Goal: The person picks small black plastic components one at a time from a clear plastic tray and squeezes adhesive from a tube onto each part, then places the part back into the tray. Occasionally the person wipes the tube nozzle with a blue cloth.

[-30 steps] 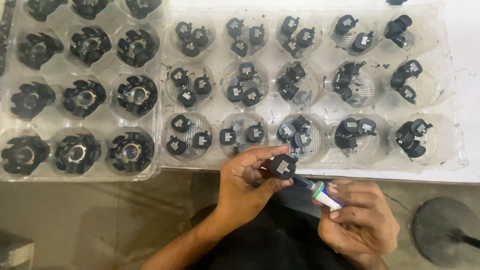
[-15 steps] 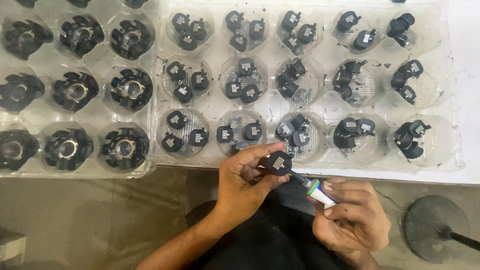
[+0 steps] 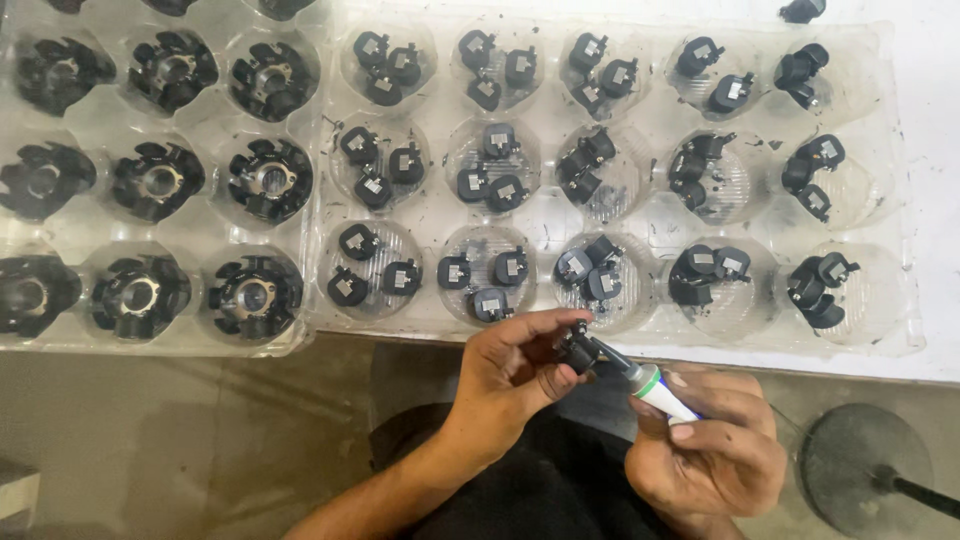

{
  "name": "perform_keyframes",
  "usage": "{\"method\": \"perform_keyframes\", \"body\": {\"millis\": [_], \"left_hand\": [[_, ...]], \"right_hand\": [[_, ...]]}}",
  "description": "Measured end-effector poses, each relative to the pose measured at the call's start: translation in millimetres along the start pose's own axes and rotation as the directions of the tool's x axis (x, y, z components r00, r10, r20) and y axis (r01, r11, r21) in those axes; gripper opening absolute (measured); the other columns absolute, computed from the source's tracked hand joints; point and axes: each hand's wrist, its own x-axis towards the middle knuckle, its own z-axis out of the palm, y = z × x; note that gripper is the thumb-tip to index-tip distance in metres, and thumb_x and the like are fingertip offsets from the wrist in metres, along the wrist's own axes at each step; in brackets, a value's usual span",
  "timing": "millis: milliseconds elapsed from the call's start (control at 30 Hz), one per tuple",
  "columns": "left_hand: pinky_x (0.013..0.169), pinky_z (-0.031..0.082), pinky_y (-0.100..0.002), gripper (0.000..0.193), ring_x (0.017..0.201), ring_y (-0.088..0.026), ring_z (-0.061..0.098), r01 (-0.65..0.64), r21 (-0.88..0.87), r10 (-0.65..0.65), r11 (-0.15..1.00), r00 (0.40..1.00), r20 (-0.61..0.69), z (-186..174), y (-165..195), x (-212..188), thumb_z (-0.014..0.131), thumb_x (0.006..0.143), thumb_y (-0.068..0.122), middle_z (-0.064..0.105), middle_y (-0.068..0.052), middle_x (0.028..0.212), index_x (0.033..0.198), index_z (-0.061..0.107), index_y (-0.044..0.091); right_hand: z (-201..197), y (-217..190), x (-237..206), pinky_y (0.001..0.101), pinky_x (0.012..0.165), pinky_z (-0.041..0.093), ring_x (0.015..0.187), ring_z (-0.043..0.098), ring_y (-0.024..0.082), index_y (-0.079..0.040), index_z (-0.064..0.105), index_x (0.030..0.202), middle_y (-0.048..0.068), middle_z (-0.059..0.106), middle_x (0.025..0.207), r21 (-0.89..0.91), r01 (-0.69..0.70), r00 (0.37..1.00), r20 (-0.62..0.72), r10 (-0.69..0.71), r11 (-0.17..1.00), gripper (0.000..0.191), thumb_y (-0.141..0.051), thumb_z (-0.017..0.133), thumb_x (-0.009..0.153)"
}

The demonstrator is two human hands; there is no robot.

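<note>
You are pinching a small black part (image 3: pixel 577 350) in your left hand (image 3: pixel 515 365) at lower centre, your right hand (image 3: pixel 715 450) gripping a tube (image 3: pixel 655 388) whose nozzle is touching it, risking smeared excess.

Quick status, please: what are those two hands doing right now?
Left hand pinches small black part. Right hand holds tube, nozzle at part. Nothing between.
</note>
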Motion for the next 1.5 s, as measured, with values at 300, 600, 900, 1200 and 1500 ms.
{"method": "perform_keyframes", "body": {"millis": [300, 600, 900, 1200, 1500], "left_hand": [[0.089, 0.059, -0.031, 0.049, 0.093, -0.015, 0.068, 0.056, -0.080, -0.049, 0.995, 0.995, 0.084, -2, -1, -11, 0.075, 0.097, 0.016, 0.074, -0.009, 0.118, 0.139, 0.061, -0.006], [0.092, 0.061, -0.038, 0.053, 0.089, -0.014, 0.065, 0.140, -0.166, -0.123, 0.976, 0.987, 0.108, -1, 0, -13, 0.073, 0.100, 0.025, 0.069, -0.007, 0.097, 0.141, 0.059, -0.006], [0.093, 0.061, -0.039, 0.058, 0.090, -0.015, 0.065, 0.158, -0.237, -0.116, 0.958, 0.976, 0.182, -6, -8, -11, 0.073, 0.102, 0.032, 0.069, -0.007, 0.099, 0.144, 0.059, -0.007], [0.091, 0.057, -0.031, 0.047, 0.101, -0.012, 0.063, -0.037, 0.140, 0.029, 0.989, 0.998, 0.060, 7, -5, 21, 0.078, 0.092, -0.005, 0.066, -0.005, 0.112, 0.137, 0.064, -0.003], [0.077, 0.064, -0.028, 0.043, 0.087, -0.013, 0.077, -0.228, 0.840, 0.131, 0.493, 0.973, 0.188, 40, 19, 200, 0.090, 0.074, 0.012, 0.081, -0.004, 0.101, 0.114, 0.075, 0.011]], "right_hand": [[0, -4, -5, 0.0351, 0.072, 0.064, 0.079, 0.070, 0.024, -0.008, 0.050, 0.089, 0.015, 0.067, 0.093, -0.030, 0.051, 0.996, 0.068, -0.049, 0.998, 0.040, 0.011, 0.083, 0.077], [-3, -4, -7, 0.0329, 0.070, 0.062, 0.076, 0.069, 0.023, -0.006, 0.053, 0.085, 0.016, 0.067, 0.091, 0.033, -0.037, 0.998, 0.049, 0.035, 0.999, 0.032, 0.014, 0.076, 0.077], [-9, -11, 5, 0.0365, 0.074, 0.061, 0.078, 0.071, 0.025, -0.004, 0.054, 0.081, 0.018, 0.068, 0.089, -0.049, -0.046, 0.992, 0.118, 0.051, 0.998, 0.026, 0.013, 0.071, 0.071], [-35, -4, 13, 0.0276, 0.075, 0.057, 0.083, 0.070, 0.022, -0.002, 0.053, 0.091, 0.016, 0.068, 0.090, 0.060, -0.271, 0.963, 0.021, 0.270, 0.961, 0.032, 0.011, 0.082, 0.088], [-81, 16, -4, 0.0249, 0.082, 0.054, 0.089, 0.067, 0.017, -0.004, 0.051, 0.096, 0.015, 0.067, 0.093, 0.104, -0.285, 0.946, -0.127, 0.297, 0.953, 0.038, 0.003, 0.088, 0.088]]}}
